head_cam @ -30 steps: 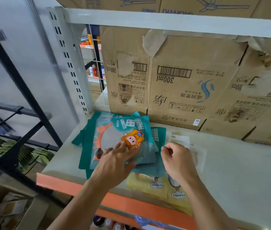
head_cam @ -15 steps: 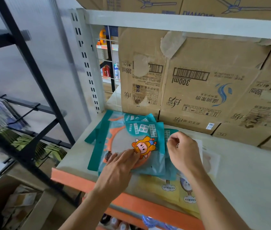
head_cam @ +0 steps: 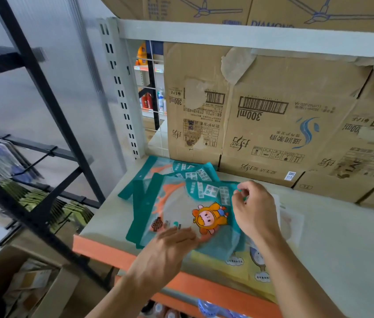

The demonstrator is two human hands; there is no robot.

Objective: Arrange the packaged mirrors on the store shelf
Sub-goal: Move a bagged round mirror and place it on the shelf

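Pale grey shelf board (head_cam: 342, 249) with an orange front edge is recorded, backed by a row of brown cardboard cartons (head_cam: 284, 134) printed with barcodes and "300ml". Above them, a grey crossbeam (head_cam: 250, 35) carries fan cartons (head_cam: 204, 8) printed with ceiling-fan drawings.

A fanned stack of teal packaged mirrors (head_cam: 158, 180) is laid flat on the left part of the board, just in front of the cartons. The top packet (head_cam: 181, 210) shows a clear round window and a cartoon figure in an orange-yellow suit. A yellow packet (head_cam: 222, 269) is partly covered by the stack and reaches the front edge. A pale packet (head_cam: 292, 223) is seen at the stack's right side, partly hidden.

The left hand (head_cam: 165, 251) is laid on the near edge of the top packet with fingers straight and together; nothing is grasped. The right hand (head_cam: 257, 212) is curled, with thumb and forefinger pinched on the far right corner of the top packet.

A black metal rack (head_cam: 53, 104) stands left of the shelf, its hanging goods blurred. An open cardboard box (head_cam: 50, 292) is noted on the floor below it.
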